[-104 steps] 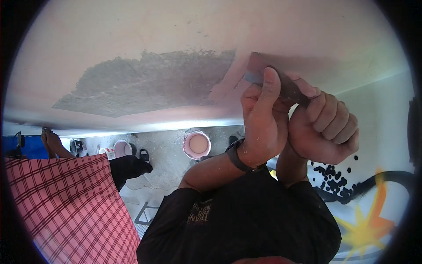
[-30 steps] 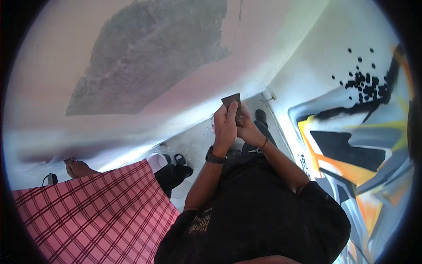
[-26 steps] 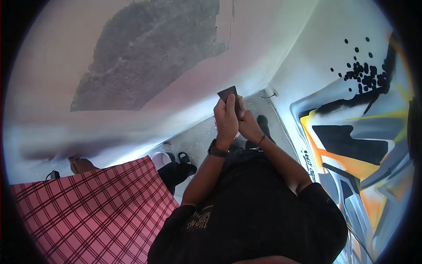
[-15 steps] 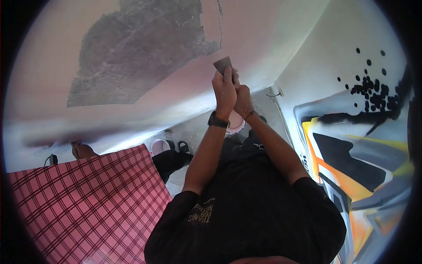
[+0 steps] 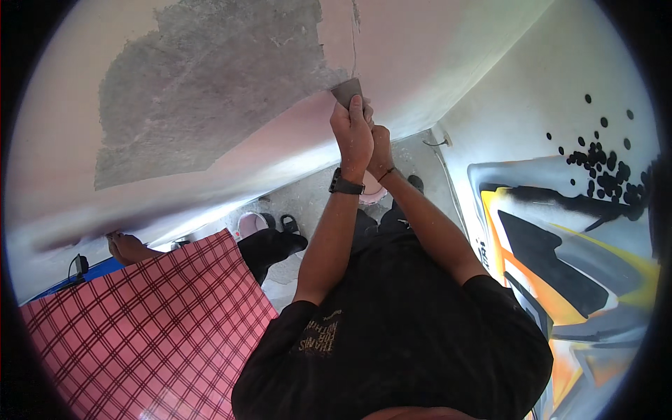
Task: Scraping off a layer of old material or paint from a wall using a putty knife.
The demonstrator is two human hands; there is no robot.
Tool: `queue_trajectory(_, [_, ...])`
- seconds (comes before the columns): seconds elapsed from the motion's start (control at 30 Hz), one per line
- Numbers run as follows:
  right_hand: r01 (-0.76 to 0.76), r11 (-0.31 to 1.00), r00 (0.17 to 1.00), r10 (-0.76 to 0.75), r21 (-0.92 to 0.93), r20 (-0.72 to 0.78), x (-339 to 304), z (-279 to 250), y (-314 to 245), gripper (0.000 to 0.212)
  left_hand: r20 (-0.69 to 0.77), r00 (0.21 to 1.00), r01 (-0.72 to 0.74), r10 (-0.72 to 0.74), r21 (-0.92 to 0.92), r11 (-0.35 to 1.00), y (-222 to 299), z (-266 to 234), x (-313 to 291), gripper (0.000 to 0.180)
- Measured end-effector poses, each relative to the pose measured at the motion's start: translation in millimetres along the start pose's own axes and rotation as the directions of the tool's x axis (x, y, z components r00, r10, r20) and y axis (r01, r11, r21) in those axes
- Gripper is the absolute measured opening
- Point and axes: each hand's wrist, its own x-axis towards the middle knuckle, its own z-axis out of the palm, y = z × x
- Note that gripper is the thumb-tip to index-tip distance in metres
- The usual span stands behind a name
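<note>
scraper at the lower right corner of the grey patch; cannot tell if its edge touches the wall. left hand, just below that corner of the patch, grips it, thumb laid on the blade. right hand tucked against the left; fingers mostly hidden, grip unclear. likely light, blade thin and stiff, maybe a slight flex, hardly fragile; dusty skin could slip. best hold: low, thumb backing the blade, clear of the edge.
</note>
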Motion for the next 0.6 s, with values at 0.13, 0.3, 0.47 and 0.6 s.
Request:
queue_trajectory(0.13, [-0.025, 1.000, 0.999, 0.026, 0.009, -0.023, 3.2, 2.7, 3.6, 0.022, 0.010, 1.000, -0.003, 0.003, 0.016, 1.000, -1.5, 2.2, 5.8, 0.024])
queue_trajectory(0.3, [-0.009, 0.999, 0.999, 0.010, -0.039, 0.037, 3.7, 0.5, 5.8, 0.022, -0.023, 0.999, 0.032, -0.031, 0.038, 0.999, -4.4, 3.2, 5.1, 0.024])
queue_trajectory(0.47, [-0.062, 0.998, 0.998, 0.062, -0.013, 0.026, 0.0, -4.2, 6.6, 0.020, -0.029, 1.000, 0.010, -0.009, 0.037, 0.999, -7.9, 7.5, 3.0, 0.022])
queue_trajectory(0.6, [-0.075, 0.996, 0.997, 0.076, -0.051, 0.001, -7.5, 1.0, 11.2, 0.018, -0.058, 0.997, 0.052, -0.051, 0.020, 0.998, -7.3, 7.8, -3.4, 0.022])
